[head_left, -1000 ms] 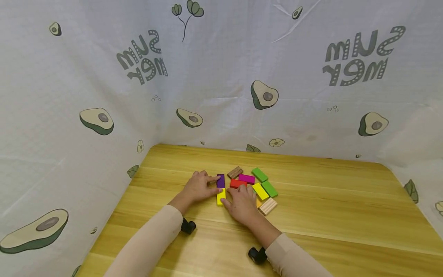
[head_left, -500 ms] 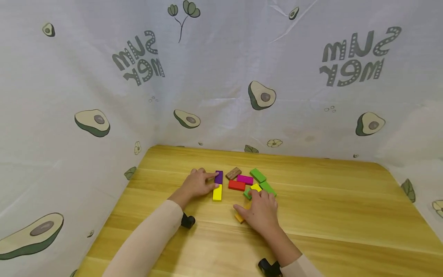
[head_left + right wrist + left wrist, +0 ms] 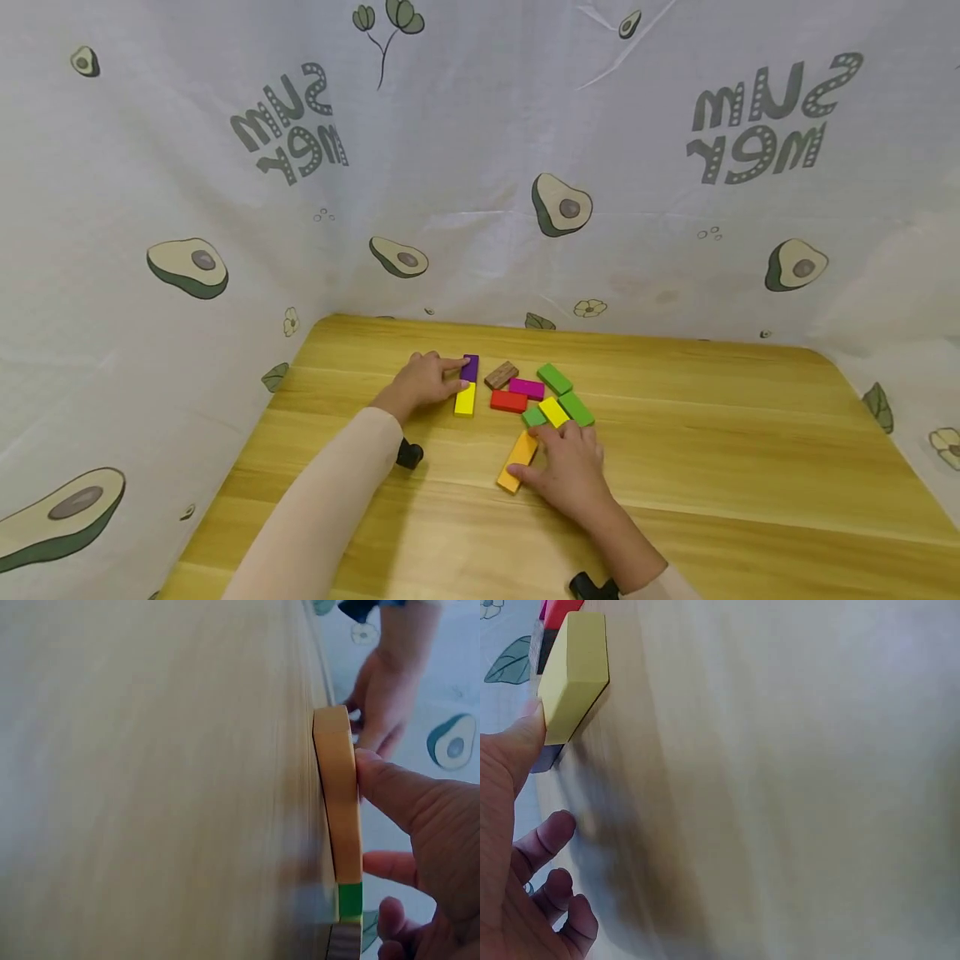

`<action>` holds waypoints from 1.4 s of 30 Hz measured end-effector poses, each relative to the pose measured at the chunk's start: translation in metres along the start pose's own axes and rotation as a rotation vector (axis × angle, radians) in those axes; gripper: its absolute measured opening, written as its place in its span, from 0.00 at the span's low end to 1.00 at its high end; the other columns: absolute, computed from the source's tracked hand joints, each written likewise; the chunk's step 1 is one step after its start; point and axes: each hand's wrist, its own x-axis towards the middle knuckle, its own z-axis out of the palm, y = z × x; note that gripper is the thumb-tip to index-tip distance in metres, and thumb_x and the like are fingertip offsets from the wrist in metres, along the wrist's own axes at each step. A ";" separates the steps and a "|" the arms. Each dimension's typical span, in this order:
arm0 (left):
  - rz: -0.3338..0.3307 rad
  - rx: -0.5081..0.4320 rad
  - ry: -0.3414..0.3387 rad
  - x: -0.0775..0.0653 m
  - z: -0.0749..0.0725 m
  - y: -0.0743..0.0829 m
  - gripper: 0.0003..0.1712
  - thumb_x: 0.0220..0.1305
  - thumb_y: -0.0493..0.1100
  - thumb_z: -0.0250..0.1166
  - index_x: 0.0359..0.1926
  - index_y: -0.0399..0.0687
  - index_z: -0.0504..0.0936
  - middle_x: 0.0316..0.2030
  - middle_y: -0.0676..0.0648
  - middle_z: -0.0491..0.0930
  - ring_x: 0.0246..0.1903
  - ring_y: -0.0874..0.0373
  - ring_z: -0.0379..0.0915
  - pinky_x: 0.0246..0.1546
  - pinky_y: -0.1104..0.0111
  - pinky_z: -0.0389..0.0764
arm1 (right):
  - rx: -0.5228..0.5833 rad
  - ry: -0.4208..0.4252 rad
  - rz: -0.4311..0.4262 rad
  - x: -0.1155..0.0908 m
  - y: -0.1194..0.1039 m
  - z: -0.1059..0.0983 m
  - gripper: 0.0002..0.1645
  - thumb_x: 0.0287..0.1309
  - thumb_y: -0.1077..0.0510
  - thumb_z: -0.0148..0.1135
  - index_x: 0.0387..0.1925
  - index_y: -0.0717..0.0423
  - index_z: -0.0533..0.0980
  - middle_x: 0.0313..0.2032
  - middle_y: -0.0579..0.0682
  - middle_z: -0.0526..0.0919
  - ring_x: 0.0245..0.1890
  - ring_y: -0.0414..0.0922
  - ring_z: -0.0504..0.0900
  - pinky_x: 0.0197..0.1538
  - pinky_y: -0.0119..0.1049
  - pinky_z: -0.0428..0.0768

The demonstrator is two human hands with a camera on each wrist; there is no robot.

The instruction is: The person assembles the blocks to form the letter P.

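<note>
In the head view a purple block and a yellow block lie end to end on the table. My left hand touches the purple block with its index finger, its thumb resting where the two blocks meet. The other left fingers hang loosely curled in the left wrist view. To the right, an orange block lies flat and slanted. My right hand rests its thumb near the orange block's near end and its index fingertip at the far end. In the right wrist view both touch the upper face.
Beyond my right hand lie a red block, a magenta block, a dark wood block, another yellow block and several green blocks. A printed curtain hangs behind the wooden table.
My right hand has left the yellow block and moved right to the orange block, which now lies nearer me. My left hand has slid the purple and yellow blocks away from me.
</note>
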 end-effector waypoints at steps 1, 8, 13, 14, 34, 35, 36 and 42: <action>-0.005 -0.003 -0.004 0.001 -0.001 0.001 0.32 0.70 0.65 0.60 0.73 0.76 0.68 0.65 0.40 0.74 0.51 0.47 0.67 0.57 0.53 0.79 | -0.004 -0.016 -0.028 0.000 -0.003 0.001 0.40 0.47 0.30 0.76 0.58 0.47 0.81 0.41 0.52 0.74 0.44 0.52 0.65 0.44 0.46 0.63; -0.025 0.023 -0.025 0.004 -0.007 0.007 0.33 0.70 0.67 0.60 0.73 0.75 0.68 0.68 0.42 0.73 0.59 0.45 0.68 0.63 0.50 0.77 | 0.070 -0.178 -0.133 0.012 -0.031 0.011 0.39 0.56 0.36 0.73 0.64 0.50 0.77 0.36 0.49 0.82 0.36 0.47 0.77 0.39 0.43 0.77; -0.038 0.028 -0.040 0.004 -0.007 0.008 0.33 0.70 0.67 0.59 0.74 0.76 0.67 0.69 0.43 0.73 0.60 0.45 0.68 0.63 0.51 0.77 | 0.195 -0.239 -0.132 0.027 -0.042 0.021 0.41 0.59 0.39 0.72 0.68 0.54 0.73 0.22 0.43 0.76 0.22 0.40 0.72 0.27 0.34 0.72; -0.038 0.030 -0.042 0.005 -0.006 0.008 0.33 0.70 0.67 0.59 0.74 0.76 0.67 0.70 0.43 0.72 0.60 0.45 0.68 0.63 0.51 0.77 | 0.206 -0.229 -0.137 0.030 -0.043 0.022 0.42 0.59 0.40 0.72 0.68 0.55 0.72 0.22 0.43 0.76 0.22 0.40 0.72 0.27 0.34 0.72; -0.009 0.096 -0.048 0.016 -0.012 0.005 0.32 0.71 0.68 0.58 0.74 0.79 0.66 0.73 0.46 0.71 0.66 0.43 0.67 0.68 0.47 0.74 | 0.346 -0.255 -0.044 0.059 -0.047 0.029 0.46 0.55 0.36 0.73 0.68 0.57 0.71 0.13 0.46 0.75 0.10 0.43 0.77 0.18 0.34 0.75; -0.001 0.110 -0.044 0.016 -0.012 0.006 0.32 0.71 0.68 0.57 0.74 0.78 0.66 0.73 0.45 0.70 0.67 0.43 0.67 0.68 0.47 0.73 | 0.355 -0.258 -0.038 0.059 -0.047 0.029 0.46 0.55 0.36 0.73 0.68 0.56 0.71 0.12 0.45 0.74 0.10 0.42 0.76 0.17 0.34 0.74; 0.007 0.126 -0.037 0.016 -0.013 0.007 0.32 0.71 0.68 0.57 0.74 0.77 0.66 0.72 0.44 0.70 0.67 0.43 0.67 0.69 0.48 0.73 | 0.362 -0.261 -0.032 0.060 -0.047 0.029 0.46 0.55 0.36 0.73 0.68 0.56 0.71 0.11 0.44 0.74 0.10 0.42 0.76 0.18 0.33 0.74; 0.050 0.195 0.018 0.019 -0.012 0.008 0.30 0.71 0.67 0.59 0.71 0.75 0.72 0.71 0.42 0.70 0.66 0.42 0.68 0.68 0.49 0.74 | 0.344 -0.249 -0.045 0.062 -0.047 0.030 0.48 0.53 0.35 0.73 0.68 0.56 0.70 0.10 0.44 0.73 0.10 0.42 0.77 0.22 0.35 0.76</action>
